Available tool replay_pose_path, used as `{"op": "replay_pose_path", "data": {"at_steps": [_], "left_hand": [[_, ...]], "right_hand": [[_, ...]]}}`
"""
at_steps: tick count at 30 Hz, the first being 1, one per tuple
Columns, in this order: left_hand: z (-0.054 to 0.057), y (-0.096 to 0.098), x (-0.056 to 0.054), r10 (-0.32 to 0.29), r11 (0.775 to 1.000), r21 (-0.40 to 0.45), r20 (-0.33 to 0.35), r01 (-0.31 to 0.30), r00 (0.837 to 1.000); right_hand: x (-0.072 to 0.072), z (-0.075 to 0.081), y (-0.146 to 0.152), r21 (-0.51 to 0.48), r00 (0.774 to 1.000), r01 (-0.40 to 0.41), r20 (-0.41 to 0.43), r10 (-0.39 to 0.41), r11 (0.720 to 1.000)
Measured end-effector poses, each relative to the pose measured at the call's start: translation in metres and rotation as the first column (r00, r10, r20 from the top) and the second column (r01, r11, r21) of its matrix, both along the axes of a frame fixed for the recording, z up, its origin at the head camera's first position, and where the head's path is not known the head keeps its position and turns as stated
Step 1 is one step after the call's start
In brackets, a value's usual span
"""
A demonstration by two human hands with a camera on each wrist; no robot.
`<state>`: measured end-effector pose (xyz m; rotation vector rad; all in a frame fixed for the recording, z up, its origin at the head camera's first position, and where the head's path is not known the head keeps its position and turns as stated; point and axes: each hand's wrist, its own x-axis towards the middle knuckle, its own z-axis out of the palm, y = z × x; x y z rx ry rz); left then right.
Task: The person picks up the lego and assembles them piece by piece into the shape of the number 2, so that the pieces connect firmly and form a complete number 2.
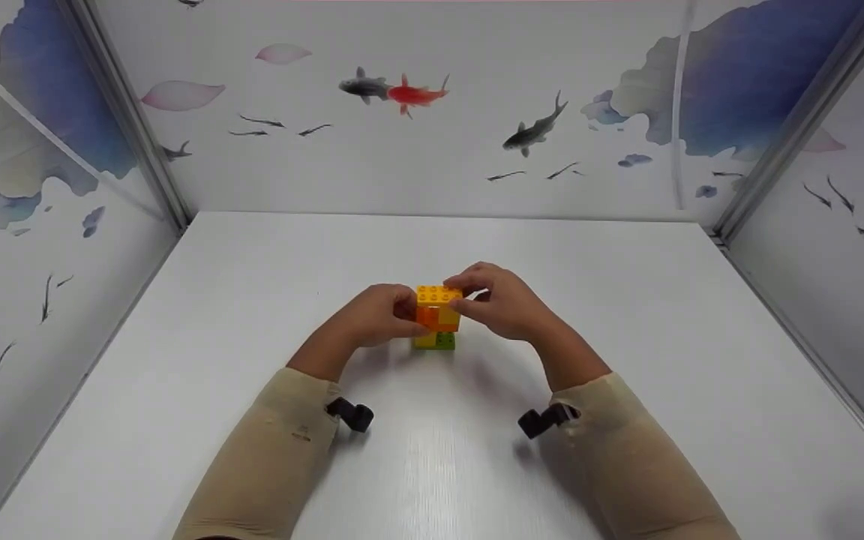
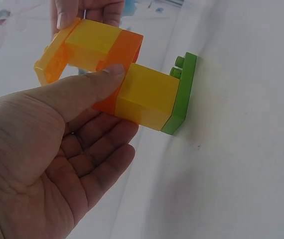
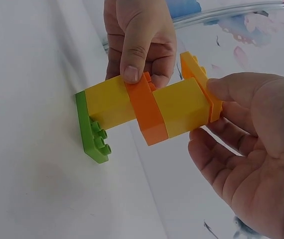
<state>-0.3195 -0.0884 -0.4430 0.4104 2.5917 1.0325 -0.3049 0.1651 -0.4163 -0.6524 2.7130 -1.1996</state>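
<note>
A small tower of building bricks stands on the table in the head view. Its base is a green plate (image 3: 83, 127) with bare studs at one side. Above that come a yellow brick (image 2: 149, 94), an orange plate (image 3: 149, 117), a second yellow brick (image 3: 182, 107) and a yellow-orange plate (image 1: 429, 293) on top. My left hand (image 1: 383, 315) pinches the tower at the orange plate, thumb on its near side. My right hand (image 1: 503, 304) pinches the top plate at its right end, thumb in front and fingers behind. Some of the left fingers are hidden behind the bricks.
A white table (image 1: 267, 255) lies under the tower. White panels with painted fish and leaves (image 1: 432, 165) stand behind it and at both sides, joined by metal corner posts. A small black wrist camera (image 1: 352, 415) sticks out from each sleeve.
</note>
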Motion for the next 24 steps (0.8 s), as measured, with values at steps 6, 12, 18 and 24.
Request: {"op": "replay_pose_path", "data": {"at_steps": [6,12,18,24], "left_hand": [[-0.0002,-0.0005,0.0001,0.003,1.0,-0.001,0.003,-0.003,1.0],[-0.0001,-0.0005,0.0,0.006,1.0,-0.001,-0.001,-0.006,1.0],[0.0001,-0.0007,0.0001,0.012,1.0,0.001,0.006,-0.012,1.0],[-0.0003,0.0,0.0007,0.003,1.0,-0.009,-0.01,-0.003,1.0]], "right_hand": [[-0.0015,-0.001,0.0005,0.0,1.0,0.004,0.021,-0.004,1.0],[0.0001,0.001,-0.0005,0.001,0.999,0.014,0.032,-0.014,1.0],[0.0001,0.0019,-0.0008,-0.004,0.999,0.013,0.036,-0.013,1.0],[-0.0024,-0.0025,0.0037,-0.016,1.0,-0.014,0.012,0.014,1.0]]}}
